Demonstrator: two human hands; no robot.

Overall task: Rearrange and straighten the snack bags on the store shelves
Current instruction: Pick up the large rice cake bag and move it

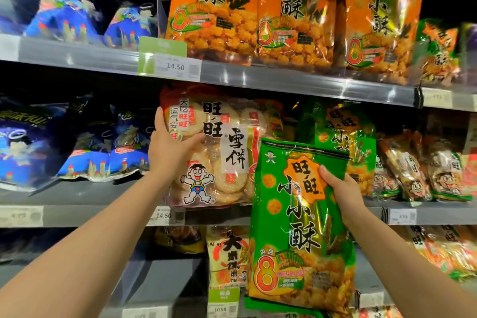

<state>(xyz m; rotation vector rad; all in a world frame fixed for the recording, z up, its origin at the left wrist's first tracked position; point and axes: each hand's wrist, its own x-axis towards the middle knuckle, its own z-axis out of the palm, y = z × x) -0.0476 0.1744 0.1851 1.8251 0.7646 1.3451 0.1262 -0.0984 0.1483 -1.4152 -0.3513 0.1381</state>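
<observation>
A clear bag of round rice crackers point(227, 152) with a cartoon boy stands on the middle shelf point(77, 196). My left hand point(170, 144) grips its left edge, thumb across the front. My right hand point(340, 188) holds a tall green snack bag point(296, 235) by its right side, out in front of the shelves and slightly tilted. Behind it, another green bag point(343, 131) of the same kind stands on the middle shelf. Three orange bags point(294, 18) stand in a row on the top shelf.
Blue bags point(85, 152) lean on the left of the middle shelf, with more on the top shelf point(67, 18). Small mixed packs point(418, 170) crowd the right. A yellow bag point(227, 258) stands on the lower shelf. Price tags point(175, 67) line the shelf rails.
</observation>
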